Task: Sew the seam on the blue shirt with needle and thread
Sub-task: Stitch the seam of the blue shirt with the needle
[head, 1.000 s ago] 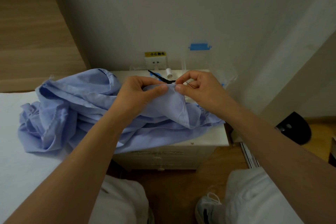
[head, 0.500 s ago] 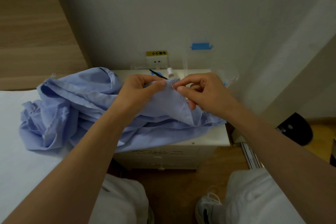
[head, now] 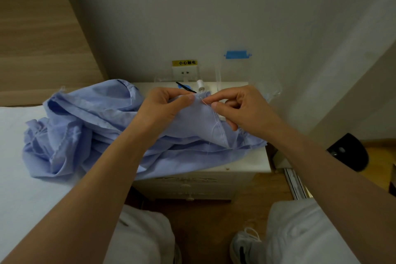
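Note:
The light blue shirt (head: pixel 85 126) lies crumpled across a white bed and a white nightstand (head: pixel 252 163). My left hand (head: pixel 165 109) pinches a raised fold of the shirt at its seam edge between thumb and forefinger. Just to its right, my right hand (head: pixel 240 109) pinches at the fabric edge with thumb and forefinger, where a thin white thread (head: pixel 215 124) trails down along the seam. The needle itself is too small to make out. Both hands almost touch above the nightstand.
A white thread spool (head: pixel 200 85) and black scissors (head: pixel 184 87) sit at the back of the nightstand, below a wall socket (head: pixel 184 72). The white bed (head: pixel 19 178) fills the left. A black object (head: pixel 349 152) lies on the wooden floor at right; my knees are below.
My right hand has come down from a raised position to the fabric edge, pinching beside the left thumb. The left hand and shirt fold have stayed nearly still.

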Motion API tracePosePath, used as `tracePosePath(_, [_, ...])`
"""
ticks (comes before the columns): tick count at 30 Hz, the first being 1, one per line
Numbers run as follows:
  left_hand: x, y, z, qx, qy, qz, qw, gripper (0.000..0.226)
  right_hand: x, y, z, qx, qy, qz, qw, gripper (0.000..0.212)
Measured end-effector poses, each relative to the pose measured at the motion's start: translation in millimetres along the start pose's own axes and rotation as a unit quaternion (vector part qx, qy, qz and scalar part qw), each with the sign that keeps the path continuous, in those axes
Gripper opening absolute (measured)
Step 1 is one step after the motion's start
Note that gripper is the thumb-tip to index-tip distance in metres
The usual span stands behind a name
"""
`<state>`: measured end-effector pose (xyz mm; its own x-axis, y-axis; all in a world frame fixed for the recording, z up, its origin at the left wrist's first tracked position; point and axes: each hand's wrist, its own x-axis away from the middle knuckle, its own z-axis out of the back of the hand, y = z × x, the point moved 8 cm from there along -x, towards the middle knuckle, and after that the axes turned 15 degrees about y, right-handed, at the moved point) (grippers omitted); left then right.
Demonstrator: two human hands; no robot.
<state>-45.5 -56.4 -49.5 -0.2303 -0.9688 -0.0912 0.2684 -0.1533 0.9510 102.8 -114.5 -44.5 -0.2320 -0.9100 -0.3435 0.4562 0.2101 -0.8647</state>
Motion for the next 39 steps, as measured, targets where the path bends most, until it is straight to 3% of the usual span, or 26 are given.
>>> tracePosePath(10, [2,4,0,-0.040,-0.003,-0.039,0.998,0.018,1,2,-3,0.039,-0.008,-0.003,0.999,0.020])
tracePosePath(15, [0,2,0,-0.091,0.007,-0.069,0.993,0.013,2,5,-9,0.064,-0.044,-0.007,0.997,0.051])
tracePosePath(22, [-1,2,-1,-0.138,0.003,-0.095,0.986,0.014,4,8,-12,0.073,-0.058,-0.024,0.995,0.013])
tracePosePath(29, [-2,-1,1,-0.093,-0.007,-0.057,0.994,0.015,2,4,-9,0.022,-0.074,-0.036,0.996,0.012])
tracePosePath(39, [3,-4,-5,-0.023,-0.088,0.002,0.996,0.017,4,3,-10,-0.056,-0.107,-0.073,0.990,0.012])
